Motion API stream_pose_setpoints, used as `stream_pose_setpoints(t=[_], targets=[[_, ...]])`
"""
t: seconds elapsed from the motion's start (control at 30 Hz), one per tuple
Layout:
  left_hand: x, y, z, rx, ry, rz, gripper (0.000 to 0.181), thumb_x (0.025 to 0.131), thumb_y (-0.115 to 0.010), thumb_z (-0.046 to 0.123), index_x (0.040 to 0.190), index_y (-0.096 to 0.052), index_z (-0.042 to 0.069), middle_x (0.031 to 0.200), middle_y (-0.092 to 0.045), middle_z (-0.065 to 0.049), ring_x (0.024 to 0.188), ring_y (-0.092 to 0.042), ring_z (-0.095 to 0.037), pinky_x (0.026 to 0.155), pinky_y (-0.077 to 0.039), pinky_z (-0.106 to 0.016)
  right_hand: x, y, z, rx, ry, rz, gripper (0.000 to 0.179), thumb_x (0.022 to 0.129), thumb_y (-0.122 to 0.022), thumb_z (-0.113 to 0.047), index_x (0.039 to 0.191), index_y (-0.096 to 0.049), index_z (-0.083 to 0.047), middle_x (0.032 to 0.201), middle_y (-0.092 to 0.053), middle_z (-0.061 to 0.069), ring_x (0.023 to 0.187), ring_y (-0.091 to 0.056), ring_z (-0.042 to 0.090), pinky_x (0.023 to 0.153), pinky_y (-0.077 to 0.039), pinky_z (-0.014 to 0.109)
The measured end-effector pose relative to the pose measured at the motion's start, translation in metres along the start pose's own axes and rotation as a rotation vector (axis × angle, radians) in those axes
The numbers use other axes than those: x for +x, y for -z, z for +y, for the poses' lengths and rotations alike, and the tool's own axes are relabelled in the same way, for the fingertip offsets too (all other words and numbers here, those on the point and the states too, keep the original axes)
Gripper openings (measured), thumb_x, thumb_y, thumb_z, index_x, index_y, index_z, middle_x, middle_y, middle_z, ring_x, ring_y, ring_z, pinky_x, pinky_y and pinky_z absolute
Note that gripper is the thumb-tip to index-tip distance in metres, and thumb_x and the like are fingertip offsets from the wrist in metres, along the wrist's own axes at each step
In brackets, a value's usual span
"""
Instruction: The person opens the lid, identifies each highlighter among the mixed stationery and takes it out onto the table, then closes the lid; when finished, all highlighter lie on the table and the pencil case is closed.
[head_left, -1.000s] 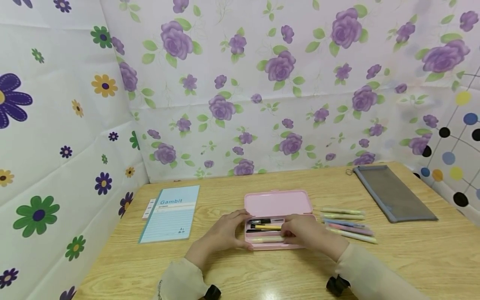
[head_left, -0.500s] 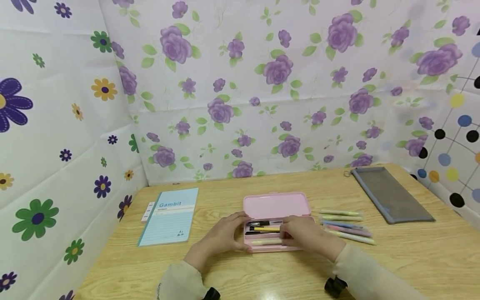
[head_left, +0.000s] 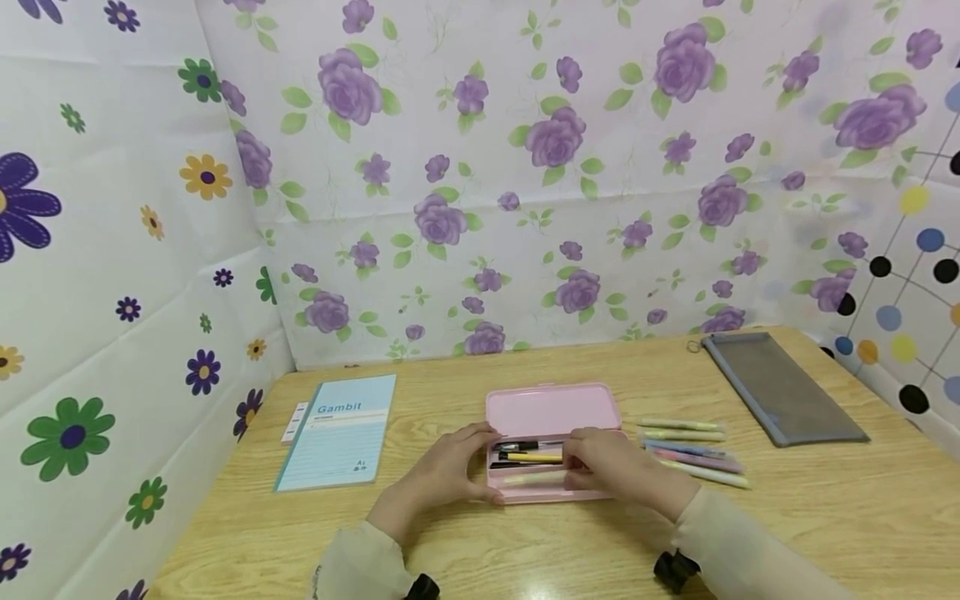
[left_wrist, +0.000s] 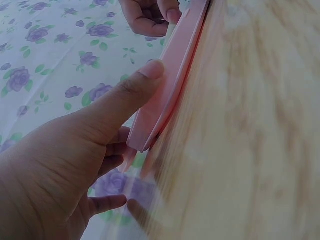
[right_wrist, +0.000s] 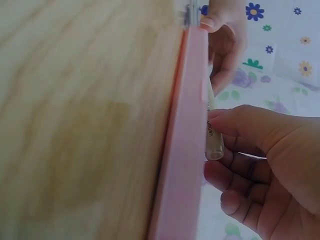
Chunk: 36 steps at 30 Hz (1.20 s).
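Observation:
A pink pencil case (head_left: 553,410) lies on the table with its lid folded back. My left hand (head_left: 448,467) grips its left end, thumb on the front wall (left_wrist: 165,90) and fingers round the back. My right hand (head_left: 618,468) reaches over the right part of the case. Between thumb and fingers it pinches a pale highlighter-like pen (right_wrist: 215,140) with a clear end and dark lettering. In the head view this pen slants slightly above the front compartment, its right end hidden by the hand. Behind it, the other compartment holds a yellow pen (head_left: 531,457) and black pens (head_left: 517,447).
Right of the case lie several pastel pens (head_left: 693,457) in a loose group. Farther right is a grey mesh zip pouch (head_left: 787,392). A light blue notebook (head_left: 337,433) lies at the left, over a white card (head_left: 294,423). Floral cloth hangs behind the table.
The pale pen's right end has risen, and it now slants over the front compartment. My right hand has shifted slightly right and up; the left hand keeps its place on the case.

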<state>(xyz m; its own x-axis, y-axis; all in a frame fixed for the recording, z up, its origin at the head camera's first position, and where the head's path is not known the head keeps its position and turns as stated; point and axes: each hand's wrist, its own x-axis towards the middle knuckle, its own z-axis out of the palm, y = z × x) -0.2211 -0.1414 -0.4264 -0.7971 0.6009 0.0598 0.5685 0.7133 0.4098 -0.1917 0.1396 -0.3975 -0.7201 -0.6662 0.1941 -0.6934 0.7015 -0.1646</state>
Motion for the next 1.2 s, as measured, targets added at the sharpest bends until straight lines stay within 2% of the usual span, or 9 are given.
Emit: stream_pose_setpoints(t=[0.17,0.33,0.6,0.9,1.2], targets=[[0.0,0.001,0.0,-0.003,-0.006,0.001,0.092,0.07,-0.072,0.065,0.145,-0.044,0.019,0.154,-0.037,-0.004,0.141,-0.038,-0.028,0.114,-0.032,-0.054,-0.001,0.007,0.0,0.001,0.002,0.01,0.012,0.086,-0.072,-0.015,0.08,-0.062,-0.018,0.078,-0.056,-0.007,0.065,-0.042,-0.001,0.054,-0.039,0.015],[0.0,0.001,0.0,-0.004,-0.012,0.006,0.092,0.07,-0.073,0.065,0.144,-0.044,0.018,0.153,-0.038,-0.005,0.141,-0.038,-0.028,0.114,-0.032,-0.054,-0.004,0.016,0.001,-0.002,0.01,0.034,0.013,0.086,-0.071,-0.016,0.078,-0.061,-0.018,0.076,-0.054,-0.007,0.064,-0.042,-0.001,0.053,-0.037,0.015],[-0.001,0.001,0.001,-0.01,-0.014,0.002,0.092,0.07,-0.072,0.065,0.144,-0.044,0.018,0.154,-0.037,-0.005,0.14,-0.038,-0.029,0.113,-0.033,-0.055,-0.01,0.038,0.005,-0.013,0.011,0.024,0.013,0.086,-0.071,-0.016,0.078,-0.062,-0.018,0.075,-0.055,-0.007,0.063,-0.042,-0.001,0.054,-0.039,0.016],[0.001,0.002,0.002,-0.008,-0.015,-0.001,0.091,0.07,-0.073,0.064,0.144,-0.045,0.018,0.153,-0.038,-0.005,0.139,-0.039,-0.03,0.113,-0.034,-0.055,-0.025,0.054,0.017,0.03,-0.037,0.013,0.011,0.087,-0.07,-0.015,0.08,-0.062,-0.018,0.076,-0.053,-0.009,0.064,-0.041,0.0,0.054,-0.036,0.017],[0.001,0.001,0.002,-0.018,-0.004,-0.007,0.091,0.071,-0.073,0.063,0.144,-0.044,0.018,0.154,-0.037,-0.005,0.139,-0.039,-0.031,0.113,-0.034,-0.055,-0.039,0.062,0.027,0.019,-0.084,0.022,0.015,0.085,-0.071,-0.014,0.076,-0.061,-0.02,0.073,-0.051,-0.01,0.063,-0.039,-0.001,0.054,-0.035,0.017]])
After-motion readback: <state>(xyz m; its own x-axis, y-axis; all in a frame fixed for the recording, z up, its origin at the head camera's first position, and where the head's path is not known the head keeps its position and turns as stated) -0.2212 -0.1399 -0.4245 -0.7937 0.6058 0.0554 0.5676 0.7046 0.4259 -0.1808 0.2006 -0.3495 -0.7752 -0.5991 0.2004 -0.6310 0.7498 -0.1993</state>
